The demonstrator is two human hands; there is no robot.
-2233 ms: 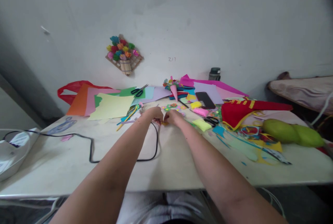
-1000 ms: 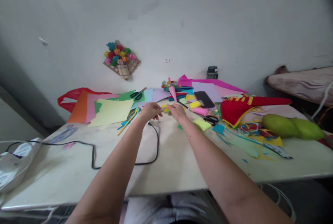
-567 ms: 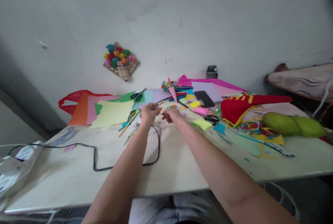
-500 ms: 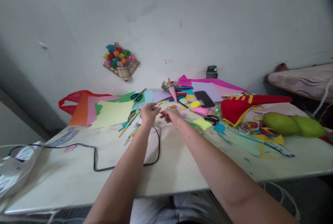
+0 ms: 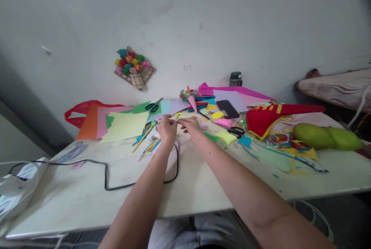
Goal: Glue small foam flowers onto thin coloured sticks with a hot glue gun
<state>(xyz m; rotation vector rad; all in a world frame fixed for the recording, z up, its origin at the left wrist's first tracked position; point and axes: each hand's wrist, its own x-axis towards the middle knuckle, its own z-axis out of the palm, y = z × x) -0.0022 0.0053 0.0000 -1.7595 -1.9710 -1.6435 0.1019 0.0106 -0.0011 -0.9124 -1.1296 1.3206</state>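
My left hand (image 5: 167, 129) and my right hand (image 5: 189, 127) meet above the middle of the table, fingertips pinched together. Between them is something small and pale, too tiny to name. Just beyond the fingertips shows a small yellow paper flower (image 5: 178, 114); whether it is held or lies on the table I cannot tell. Several small paper flowers and scraps (image 5: 203, 119) lie behind my right hand. A pink paper cone (image 5: 192, 103) with a colourful bunch on top rests farther back. Yellow and blue paper strips (image 5: 152, 146) lie left of my left hand.
A black cable (image 5: 106, 175) loops across the table's front left. Coloured paper sheets (image 5: 124, 125) and black-handled scissors (image 5: 153, 106) lie at back left. Rightward are a phone (image 5: 228, 109), more scissors (image 5: 236, 131), red cloth (image 5: 263, 121) and green fruits (image 5: 313, 138).
My fingertips have come closer together, the left hand shifting slightly right. The yellow flower beyond them shows more fully, and more of the strips beside my left wrist are uncovered.
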